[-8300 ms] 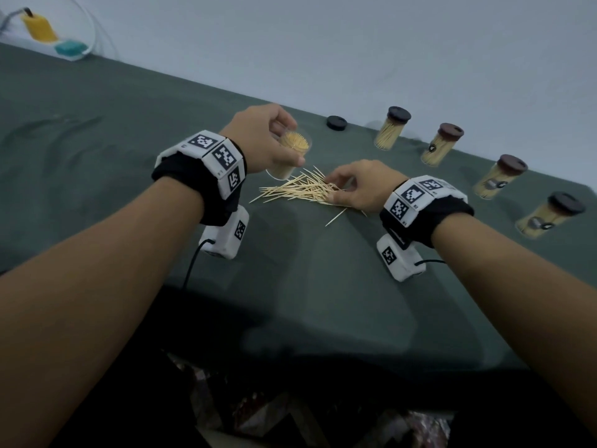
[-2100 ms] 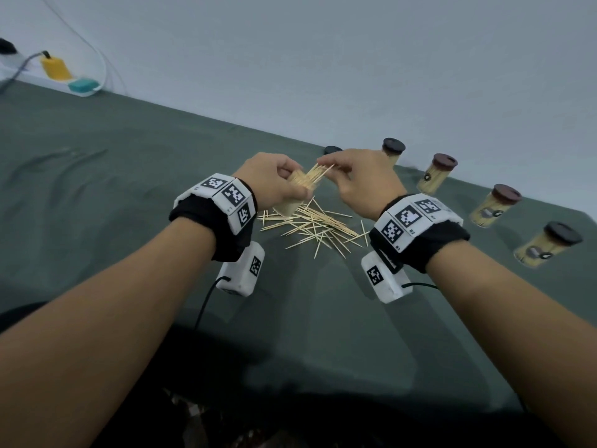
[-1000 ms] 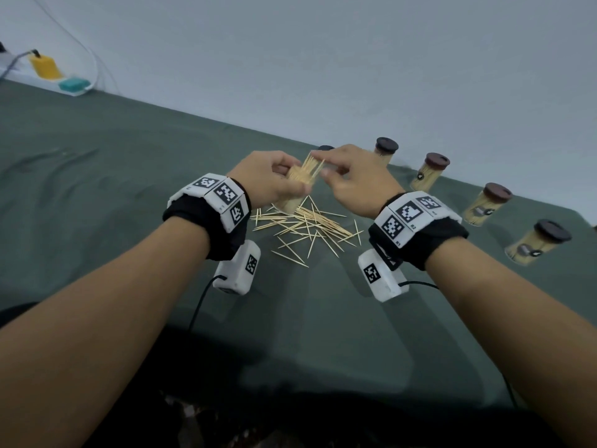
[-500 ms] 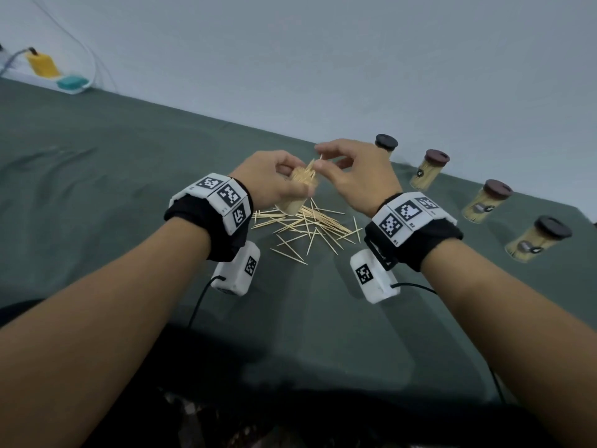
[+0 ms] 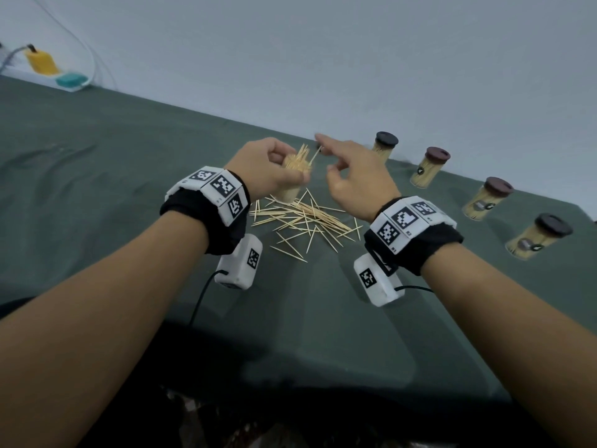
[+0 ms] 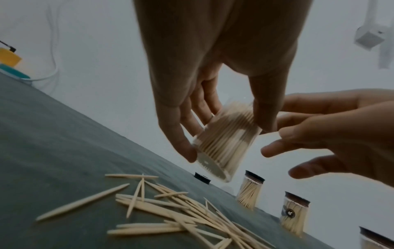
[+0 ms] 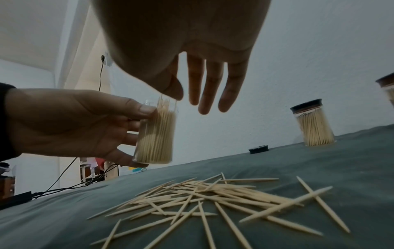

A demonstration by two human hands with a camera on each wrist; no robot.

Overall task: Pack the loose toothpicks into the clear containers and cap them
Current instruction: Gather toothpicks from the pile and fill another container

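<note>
On the green cloth (image 5: 97, 176) I count four capped jars (image 5: 428, 168) along the right edge, done by my reckoning. My left hand (image 5: 268, 171) grips the open jar (image 7: 156, 133) at centre frame (nearly full); my right hand (image 5: 355, 176) hovers beside it, fingers spread, holding nothing. Loose toothpicks (image 5: 303, 218) and the spare cap (image 7: 258, 149) remain; nothing blocks them.

Bare forearms. Each wrist wears a black fabric band (image 5: 226, 227) topped with white blocks bearing black square-code markers (image 5: 405, 221); a white camera box (image 5: 240, 263) hangs at six o'clock, trailing a black cable (image 5: 200, 299).
</note>
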